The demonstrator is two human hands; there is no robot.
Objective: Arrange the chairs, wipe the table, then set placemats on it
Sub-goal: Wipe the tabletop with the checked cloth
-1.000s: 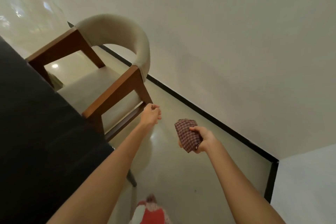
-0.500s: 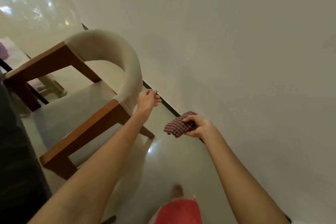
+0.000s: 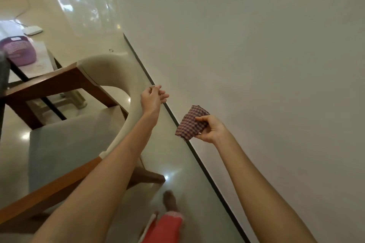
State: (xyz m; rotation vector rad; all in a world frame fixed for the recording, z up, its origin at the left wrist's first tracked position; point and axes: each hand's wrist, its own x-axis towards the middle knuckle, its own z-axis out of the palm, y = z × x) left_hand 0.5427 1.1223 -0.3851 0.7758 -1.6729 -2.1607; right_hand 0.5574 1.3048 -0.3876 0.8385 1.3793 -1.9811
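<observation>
The cloth [image 3: 190, 123] pinched in the right grip [image 3: 210, 129] is checked in dark red and pale squares. Just left of the left grip [image 3: 153, 97], the chair [image 3: 110, 77] has a cream padded back, a pale grey seat and a reddish-brown wooden frame. Beyond the grips the wall [image 3: 256, 45] is off-white with a black skirting line at its foot, the floor [image 3: 83, 12] is glossy cream, and far left sits a lilac box [image 3: 18, 50].

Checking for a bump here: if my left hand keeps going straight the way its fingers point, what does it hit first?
Probably the white wall. The left hand is beside the chair backrest, fingers aimed past it toward the wall's black baseboard; nothing shows between, though depth is unclear.
</observation>
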